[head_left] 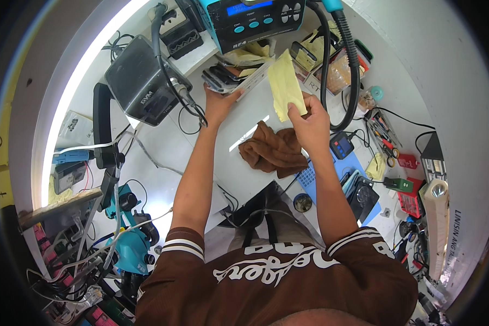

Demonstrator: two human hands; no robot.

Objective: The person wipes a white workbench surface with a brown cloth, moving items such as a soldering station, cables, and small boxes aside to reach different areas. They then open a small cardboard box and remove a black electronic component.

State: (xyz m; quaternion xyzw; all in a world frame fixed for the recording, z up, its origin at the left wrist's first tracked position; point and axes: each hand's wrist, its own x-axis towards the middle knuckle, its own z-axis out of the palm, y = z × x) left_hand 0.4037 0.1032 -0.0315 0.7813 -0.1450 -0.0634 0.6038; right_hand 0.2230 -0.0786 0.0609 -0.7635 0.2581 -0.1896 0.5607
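My right hand (311,124) pinches a pale yellow slip, paper or thin cloth (286,87), which hangs above a glossy white panel (231,163). On that panel, just below my right hand, lies a crumpled brown cloth (271,150). My left hand (218,106) is at the panel's far left side, thumb and fingers apart. Its thumb is close to a white raised edge (252,81), and its fingertips are by a pile of phones (220,79). Whether they touch these I cannot tell.
A hot-air station (250,24) with a thick black hose (355,76) stands at the back. Left is a dark grey power unit (144,79) with cables. Right are a blue mat (356,163), scissors (390,157), tweezers and small boxes. A teal microscope (130,250) is lower left.
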